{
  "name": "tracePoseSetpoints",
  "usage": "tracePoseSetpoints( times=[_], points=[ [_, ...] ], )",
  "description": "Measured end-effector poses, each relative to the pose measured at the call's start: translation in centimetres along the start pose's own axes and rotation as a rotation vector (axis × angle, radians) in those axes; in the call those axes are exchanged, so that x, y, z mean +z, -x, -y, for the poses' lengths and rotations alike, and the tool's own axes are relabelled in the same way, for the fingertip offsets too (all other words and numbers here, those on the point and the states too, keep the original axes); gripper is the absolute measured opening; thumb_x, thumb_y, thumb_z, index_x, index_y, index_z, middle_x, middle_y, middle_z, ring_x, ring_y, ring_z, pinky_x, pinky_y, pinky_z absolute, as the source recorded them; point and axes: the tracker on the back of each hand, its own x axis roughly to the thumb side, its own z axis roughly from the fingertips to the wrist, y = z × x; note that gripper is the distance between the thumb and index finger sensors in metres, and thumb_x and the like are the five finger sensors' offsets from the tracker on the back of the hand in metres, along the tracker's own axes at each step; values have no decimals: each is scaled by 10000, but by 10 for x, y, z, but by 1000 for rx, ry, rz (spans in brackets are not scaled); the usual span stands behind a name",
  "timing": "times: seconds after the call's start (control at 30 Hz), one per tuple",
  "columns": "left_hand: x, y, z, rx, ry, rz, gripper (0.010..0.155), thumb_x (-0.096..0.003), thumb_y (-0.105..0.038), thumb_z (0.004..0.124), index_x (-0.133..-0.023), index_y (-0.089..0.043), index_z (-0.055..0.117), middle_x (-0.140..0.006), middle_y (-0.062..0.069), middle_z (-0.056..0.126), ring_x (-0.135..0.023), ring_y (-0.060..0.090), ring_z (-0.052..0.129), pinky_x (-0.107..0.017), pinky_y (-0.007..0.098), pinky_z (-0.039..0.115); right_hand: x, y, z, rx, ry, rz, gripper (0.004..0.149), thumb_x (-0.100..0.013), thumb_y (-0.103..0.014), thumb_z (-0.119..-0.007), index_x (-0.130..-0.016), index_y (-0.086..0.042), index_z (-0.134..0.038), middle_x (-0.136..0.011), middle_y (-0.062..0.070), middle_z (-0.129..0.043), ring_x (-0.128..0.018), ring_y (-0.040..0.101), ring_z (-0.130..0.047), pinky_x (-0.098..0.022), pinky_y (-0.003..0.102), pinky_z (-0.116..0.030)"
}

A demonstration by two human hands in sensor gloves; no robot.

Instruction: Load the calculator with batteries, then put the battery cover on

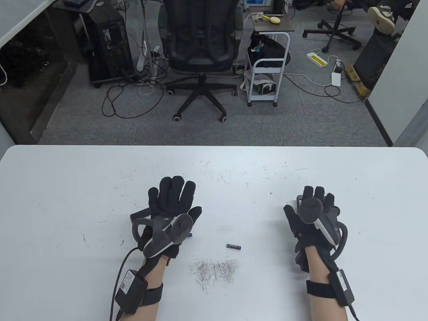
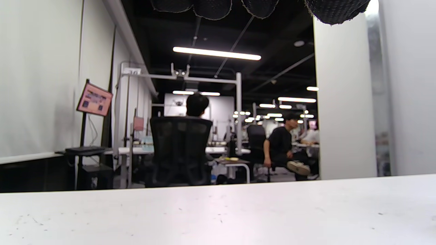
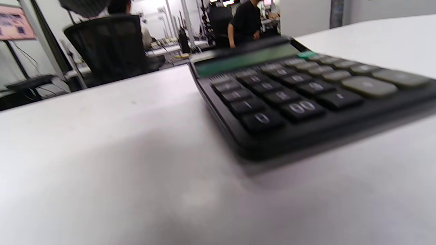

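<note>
Hardly begun, I'd judge. The black desk calculator (image 3: 306,92) lies keys-up under the right hand (image 1: 312,217), whose fingers I cannot tell. One small purple battery (image 1: 233,247) lies left of it; the left hand (image 1: 170,207) rests flat, fingers spread, farther left.

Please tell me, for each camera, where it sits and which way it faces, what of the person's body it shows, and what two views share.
Table view: above the table, looking down and out; shows left hand, right hand, battery.
Left wrist view: low over the table, facing the office; gloved fingertips at top.
Right wrist view: low, facing the calculator, keys up; a fingertip at top.
Shared: both wrist views show the black chair.
</note>
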Motion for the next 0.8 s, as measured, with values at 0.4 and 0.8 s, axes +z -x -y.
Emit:
tracePoseSetpoints(
  times=[0.4,0.8],
  points=[
    [0,-3,0,-5,10,10,749,-532,-657,609,-1193,-374,399,-1305,62,415,-1199,391,397,-824,681,409,-22,26,-40,56,-168,-160,951,-468,-659,-733,-1107,-196,-202,-1175,186,-124,-1050,569,-179,-673,778,-249],
    [0,-7,1,-14,24,20,746,-533,-656,609,-1193,-373,407,-1304,61,418,-1198,392,400,-824,681,409,-24,34,-42,-8,-202,-169,937,-464,-635,-751,-1100,-249,-182,-1170,157,-86,-1050,528,-115,-665,794,-252]
  ],
)
